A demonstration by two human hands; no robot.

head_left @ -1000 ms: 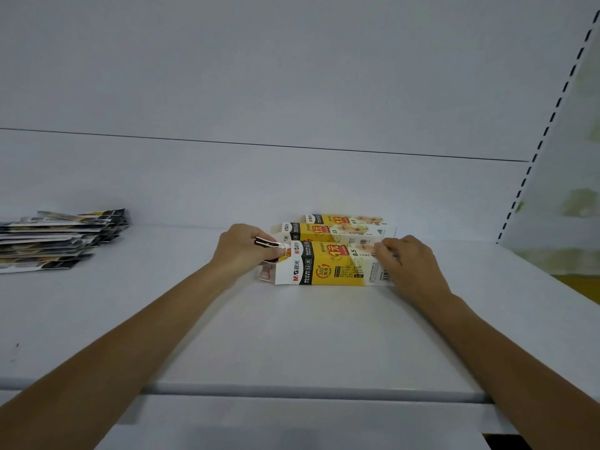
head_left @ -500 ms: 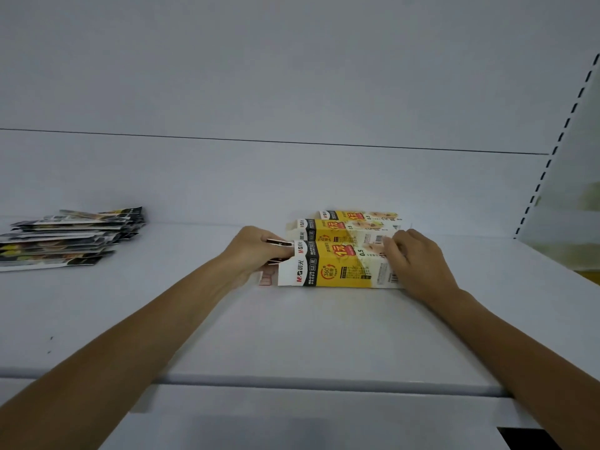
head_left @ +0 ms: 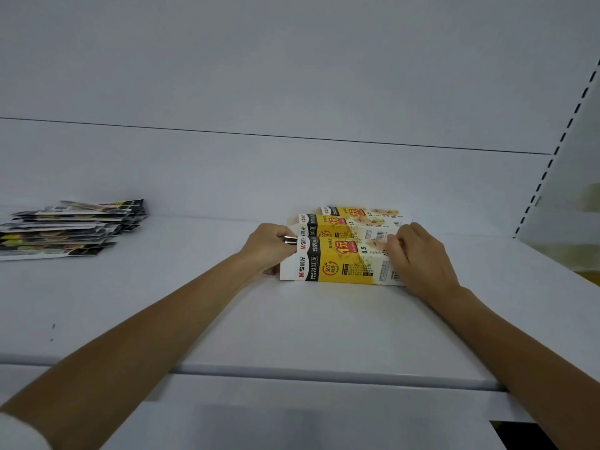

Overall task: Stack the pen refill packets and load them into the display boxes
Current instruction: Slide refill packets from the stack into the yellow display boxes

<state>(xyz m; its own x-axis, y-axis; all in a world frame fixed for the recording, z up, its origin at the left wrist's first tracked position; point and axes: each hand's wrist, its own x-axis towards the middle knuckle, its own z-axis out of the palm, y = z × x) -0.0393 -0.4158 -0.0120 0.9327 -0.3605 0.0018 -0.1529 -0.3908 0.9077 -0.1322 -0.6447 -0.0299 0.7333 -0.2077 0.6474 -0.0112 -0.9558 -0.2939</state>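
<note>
Left hand (head_left: 272, 247) pinches a packet (head_left: 291, 240) at the left end of the front display box (head_left: 341, 266), right hand (head_left: 419, 258) clamps that box's right end, two more boxes (head_left: 344, 224) touching at its 12 o'clock, packet stack (head_left: 66, 229) well apart at 9 o'clock on the shelf (head_left: 292, 332).

We stretch both bare forearms forward, converging | our left hand (head_left: 271, 246): fingers curled, thumb and forefinger pinching | our right hand (head_left: 420, 258): back up, fingertips curled, gripping
</note>
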